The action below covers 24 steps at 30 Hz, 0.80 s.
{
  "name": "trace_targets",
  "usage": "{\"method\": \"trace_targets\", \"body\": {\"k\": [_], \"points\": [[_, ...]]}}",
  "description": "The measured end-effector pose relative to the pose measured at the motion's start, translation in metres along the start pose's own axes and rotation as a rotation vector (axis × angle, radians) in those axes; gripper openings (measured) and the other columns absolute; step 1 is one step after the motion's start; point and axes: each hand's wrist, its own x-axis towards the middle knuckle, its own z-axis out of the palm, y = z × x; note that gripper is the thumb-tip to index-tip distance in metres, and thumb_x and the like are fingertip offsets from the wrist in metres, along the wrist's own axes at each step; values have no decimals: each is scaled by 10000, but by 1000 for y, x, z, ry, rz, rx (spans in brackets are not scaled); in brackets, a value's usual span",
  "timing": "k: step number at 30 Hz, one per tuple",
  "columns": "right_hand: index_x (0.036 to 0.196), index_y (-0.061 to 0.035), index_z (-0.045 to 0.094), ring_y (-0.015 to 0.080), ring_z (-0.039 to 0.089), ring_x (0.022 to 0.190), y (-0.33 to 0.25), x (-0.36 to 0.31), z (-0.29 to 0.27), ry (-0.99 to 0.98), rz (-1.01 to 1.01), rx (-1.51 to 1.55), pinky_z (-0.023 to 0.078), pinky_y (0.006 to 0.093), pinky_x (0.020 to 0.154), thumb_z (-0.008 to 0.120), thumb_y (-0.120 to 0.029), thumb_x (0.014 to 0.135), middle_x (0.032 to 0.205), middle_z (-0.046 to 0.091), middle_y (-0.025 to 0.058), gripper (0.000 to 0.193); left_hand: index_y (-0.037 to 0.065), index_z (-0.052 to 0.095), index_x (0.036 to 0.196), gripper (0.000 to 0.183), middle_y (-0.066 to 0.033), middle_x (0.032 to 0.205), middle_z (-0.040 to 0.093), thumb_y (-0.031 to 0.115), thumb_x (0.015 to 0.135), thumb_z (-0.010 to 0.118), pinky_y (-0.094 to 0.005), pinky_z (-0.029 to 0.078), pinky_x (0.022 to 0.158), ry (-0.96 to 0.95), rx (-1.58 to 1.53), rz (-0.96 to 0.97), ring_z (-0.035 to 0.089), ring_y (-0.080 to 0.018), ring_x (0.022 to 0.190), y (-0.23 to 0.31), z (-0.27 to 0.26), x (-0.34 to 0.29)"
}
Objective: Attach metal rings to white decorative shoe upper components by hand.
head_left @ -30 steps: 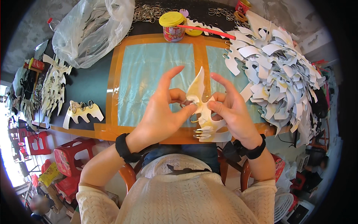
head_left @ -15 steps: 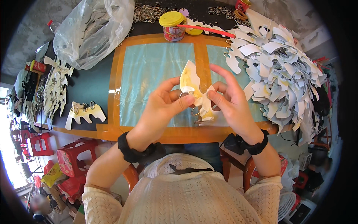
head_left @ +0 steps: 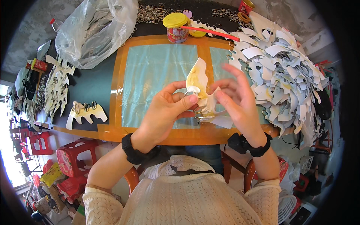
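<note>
A cut-out white sheet piece (head_left: 198,77) with scalloped edges and yellowish stains is held upright over the table. My left hand (head_left: 165,108) pinches it between thumb and fingers, beside a white tab and a thin metal ring (head_left: 186,93). More rings hang at its lower end, partly hidden by my fingers. Close by on the right, my right hand (head_left: 240,101) has its fingers spread and blurred. Its thumb tip is at the piece's side prong; whether it touches is unclear. Another white piece lies under the held one, just below my hands.
A large heap of white cut-outs (head_left: 281,75) fills the table's right side. At the back stand a yellow-lidded tub (head_left: 176,28) with a red stick (head_left: 210,32), and loose metal rings (head_left: 153,13). A plastic bag (head_left: 97,33) and a ringed piece (head_left: 86,114) lie left.
My right fingers have loosened and spread away from the held piece. The piece, still in my left hand, has shifted slightly right in view. The white piece beneath it shows more.
</note>
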Motion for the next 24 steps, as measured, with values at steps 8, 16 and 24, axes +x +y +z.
{"method": "trace_targets", "body": {"k": [8, 16, 24], "points": [[1319, -90, 430, 68, 535, 626, 2, 34, -7, -458, 302, -60, 438, 213, 555, 584, -32, 861, 780, 567, 3, 487, 8, 505, 1161, 368, -85, 976, 662, 159, 867, 667, -258, 502, 752, 18, 150, 31, 638, -132, 898, -2, -9, -14], [1308, -105, 465, 139, 560, 716, 51, 44, 13, -641, -159, -535, 457, 279, 596, 512, -60, 896, 911, 634, 44, 417, 11, 629, 1042, 213, -131, 908, 666, 68, 836, 639, -289, 496, 637, 234, 1483, 217, 659, -199, 699, 23, -44, -35], [1237, -92, 478, 213, 577, 838, 35, 41, 19, -352, -91, -346, 466, 339, 699, 590, -41, 821, 933, 594, 116, 434, 77, 671, 919, 143, -84, 804, 588, 46, 780, 657, -357, 473, 671, 23, 1564, 625, 586, -273, 783, 22, -40, 8]]}}
